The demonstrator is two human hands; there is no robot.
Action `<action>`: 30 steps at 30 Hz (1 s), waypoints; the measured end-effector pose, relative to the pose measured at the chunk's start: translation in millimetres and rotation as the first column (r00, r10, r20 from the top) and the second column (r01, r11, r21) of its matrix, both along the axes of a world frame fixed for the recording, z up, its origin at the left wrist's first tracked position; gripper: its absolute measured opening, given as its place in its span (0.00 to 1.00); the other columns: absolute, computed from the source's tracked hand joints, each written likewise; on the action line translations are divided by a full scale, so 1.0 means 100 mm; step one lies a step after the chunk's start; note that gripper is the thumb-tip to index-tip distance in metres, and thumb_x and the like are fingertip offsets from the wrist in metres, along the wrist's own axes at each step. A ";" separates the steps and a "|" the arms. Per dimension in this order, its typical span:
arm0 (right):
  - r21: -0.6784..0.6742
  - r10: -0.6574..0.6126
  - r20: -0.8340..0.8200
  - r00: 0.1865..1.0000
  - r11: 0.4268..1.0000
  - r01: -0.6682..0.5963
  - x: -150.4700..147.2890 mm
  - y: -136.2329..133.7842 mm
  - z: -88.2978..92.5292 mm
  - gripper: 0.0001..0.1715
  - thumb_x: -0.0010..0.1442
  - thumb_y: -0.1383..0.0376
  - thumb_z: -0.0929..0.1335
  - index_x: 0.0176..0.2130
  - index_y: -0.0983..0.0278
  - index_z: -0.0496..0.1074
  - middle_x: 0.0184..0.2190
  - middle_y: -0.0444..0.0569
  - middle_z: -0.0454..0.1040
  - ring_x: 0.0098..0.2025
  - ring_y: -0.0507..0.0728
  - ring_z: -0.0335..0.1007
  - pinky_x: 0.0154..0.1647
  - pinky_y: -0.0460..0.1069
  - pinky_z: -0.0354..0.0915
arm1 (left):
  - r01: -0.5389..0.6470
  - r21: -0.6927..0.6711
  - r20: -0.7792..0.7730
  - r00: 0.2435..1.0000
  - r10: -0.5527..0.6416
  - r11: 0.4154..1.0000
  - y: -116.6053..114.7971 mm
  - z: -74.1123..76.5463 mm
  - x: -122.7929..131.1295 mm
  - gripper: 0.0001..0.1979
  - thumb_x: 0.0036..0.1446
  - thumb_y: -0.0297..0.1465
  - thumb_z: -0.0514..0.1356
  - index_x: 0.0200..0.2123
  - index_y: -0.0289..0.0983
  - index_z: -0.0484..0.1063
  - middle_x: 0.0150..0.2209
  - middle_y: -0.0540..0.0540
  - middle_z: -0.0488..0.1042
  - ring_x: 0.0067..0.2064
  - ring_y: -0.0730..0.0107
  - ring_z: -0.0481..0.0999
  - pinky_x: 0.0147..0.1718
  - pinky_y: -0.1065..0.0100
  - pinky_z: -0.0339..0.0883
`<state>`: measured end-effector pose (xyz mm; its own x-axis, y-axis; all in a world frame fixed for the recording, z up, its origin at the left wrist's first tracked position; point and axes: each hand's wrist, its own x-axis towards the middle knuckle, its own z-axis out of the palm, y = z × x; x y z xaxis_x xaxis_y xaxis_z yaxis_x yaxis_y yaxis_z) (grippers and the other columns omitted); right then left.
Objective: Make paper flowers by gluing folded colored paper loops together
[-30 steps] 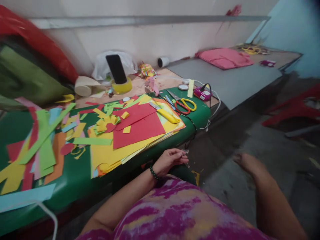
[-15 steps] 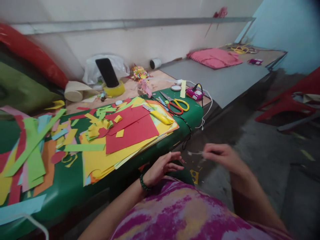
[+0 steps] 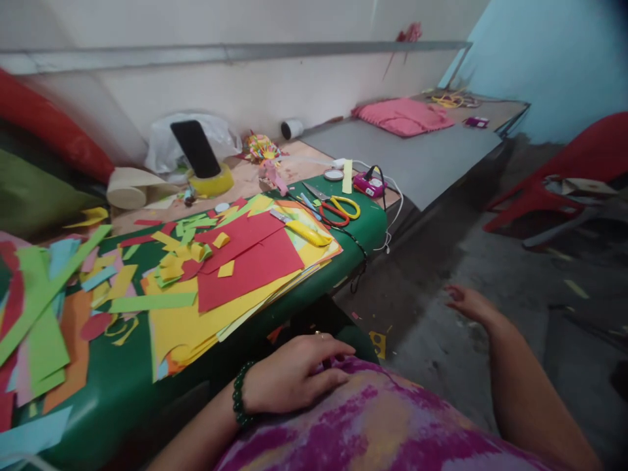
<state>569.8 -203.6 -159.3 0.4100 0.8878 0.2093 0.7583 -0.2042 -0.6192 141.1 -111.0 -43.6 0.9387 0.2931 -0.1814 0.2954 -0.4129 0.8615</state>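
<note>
"What's on our green table (image 3: 105, 386)?"
"Paper strips (image 3: 49, 343), then red paper (image 3: 255, 268); our left hand (image 3: 289, 378) rests on our shirt (image 3: 353, 428), grip loose."
"Rightward?"
"Box cutter (image 3: 310, 233), scissors (image 3: 328, 199), then our right hand (image 3: 470, 305) above the floor (image 3: 422, 327); we can't tell its grip."

Dim, diffuse light leaves a faint sheen on the green desk (image 3: 110, 376) and shadow on the floor (image 3: 412, 271); the right hand (image 3: 468, 303) looks blurred; the top-right corner is dark.

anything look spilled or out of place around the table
Yes: a yellow paper scrap and smaller bits lie on the floor, while most of the colored paper sits on the green table. They look like dropped offcuts.
</note>
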 end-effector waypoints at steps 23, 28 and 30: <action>0.159 -0.203 -0.015 0.979 0.966 0.202 -0.85 0.17 0.66 0.21 0.54 0.50 0.70 0.41 0.62 0.75 0.29 0.51 0.75 0.29 0.57 0.71 0.29 0.52 0.66 | -0.103 -0.357 0.158 0.973 0.169 0.928 0.02 -0.74 0.73 0.51 0.46 0.41 0.70 0.69 0.40 0.49 0.63 0.30 0.63 0.41 0.60 0.79 0.35 0.63 0.72; 0.314 -0.011 -0.182 0.983 0.947 0.069 -1.47 0.04 0.99 0.11 0.55 0.57 0.71 0.39 0.57 0.76 0.30 0.47 0.76 0.29 0.56 0.70 0.31 0.51 0.67 | -0.001 0.142 0.150 0.988 -0.021 0.990 -0.03 -0.52 0.87 0.34 0.51 0.36 0.67 0.61 0.36 0.65 0.58 0.35 0.70 0.59 0.50 0.69 0.57 0.56 0.64; 0.458 0.167 -0.231 0.959 0.888 -0.044 -1.63 0.00 1.18 0.06 0.57 0.59 0.70 0.36 0.56 0.77 0.31 0.47 0.76 0.33 0.57 0.71 0.33 0.52 0.67 | -0.033 0.226 0.071 0.997 0.017 0.973 -0.02 -0.44 0.87 0.26 0.54 0.30 0.62 0.57 0.37 0.70 0.55 0.38 0.72 0.53 0.55 0.75 0.53 0.59 0.68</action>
